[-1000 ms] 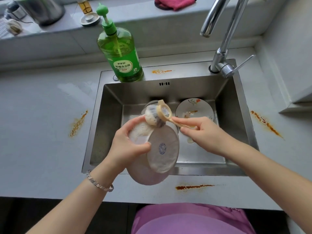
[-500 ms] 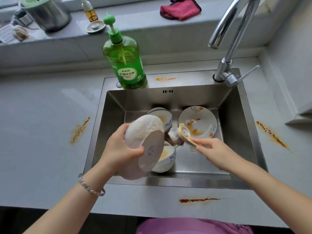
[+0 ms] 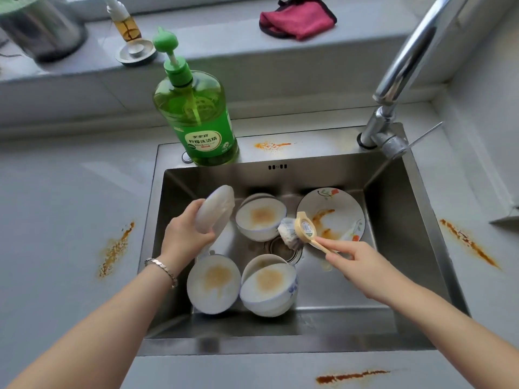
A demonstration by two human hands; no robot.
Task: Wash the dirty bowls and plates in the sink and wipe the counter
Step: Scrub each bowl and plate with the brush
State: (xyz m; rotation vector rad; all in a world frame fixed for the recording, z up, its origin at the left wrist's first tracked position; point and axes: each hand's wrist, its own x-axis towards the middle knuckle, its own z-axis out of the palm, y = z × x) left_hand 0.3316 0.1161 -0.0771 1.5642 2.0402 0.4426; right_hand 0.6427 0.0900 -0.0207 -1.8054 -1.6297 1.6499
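Left hand point(image 3: 184, 237) gripping bowl point(image 3: 217, 207), inside hidden

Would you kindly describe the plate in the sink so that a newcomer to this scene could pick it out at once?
Start at the steel sink and look to its far right corner, below the faucet. The plate sits there. Unlike the deep bowls beside it, it is flat, with painted flowers on its rim and orange smears.

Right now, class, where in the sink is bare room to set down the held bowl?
Front right floor, bordered by the stacked bowls, the right hand and the sink front wall. Crowded along the back and left: other bowls, the plate, the drain.
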